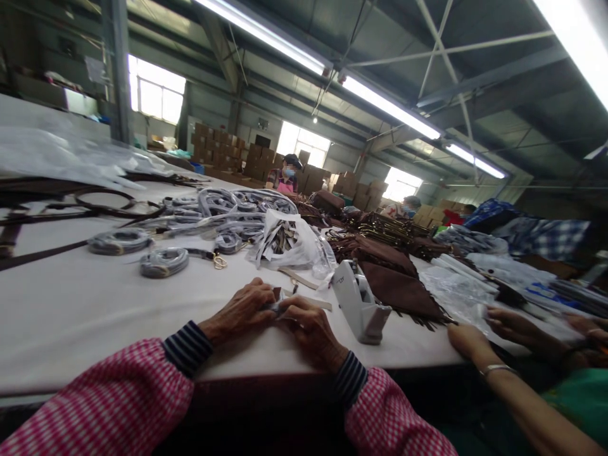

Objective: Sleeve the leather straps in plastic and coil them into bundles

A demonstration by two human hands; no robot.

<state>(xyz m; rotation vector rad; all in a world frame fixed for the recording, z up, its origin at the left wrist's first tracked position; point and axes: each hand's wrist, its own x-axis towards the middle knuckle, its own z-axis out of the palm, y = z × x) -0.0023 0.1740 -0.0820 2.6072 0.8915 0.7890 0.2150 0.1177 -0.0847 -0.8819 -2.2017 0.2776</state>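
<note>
My left hand (243, 311) and my right hand (311, 327) meet over the white tabletop. Between them, pinched by both sets of fingers, is a small brown piece (277, 293) with greyish clear plastic on it; its exact kind is mostly hidden. Just beyond my right hand lie flat beige strips (304, 278). A grey tape dispenser (358, 304) stands to the right of that hand. Farther left, coiled straps in clear plastic (164, 261) rest on the table, one with a gold clasp (219, 261). Behind the strips sits an open white bag (287, 239) full of small strips.
Brown fringed leather pieces (399, 285) are stacked behind the dispenser. At the right edge, a co-worker's hands (468, 342) reach over the table near clear plastic bags (456, 285). Dark straps (47, 247) and plastic film (61, 152) lie at left. Other people sit across the table.
</note>
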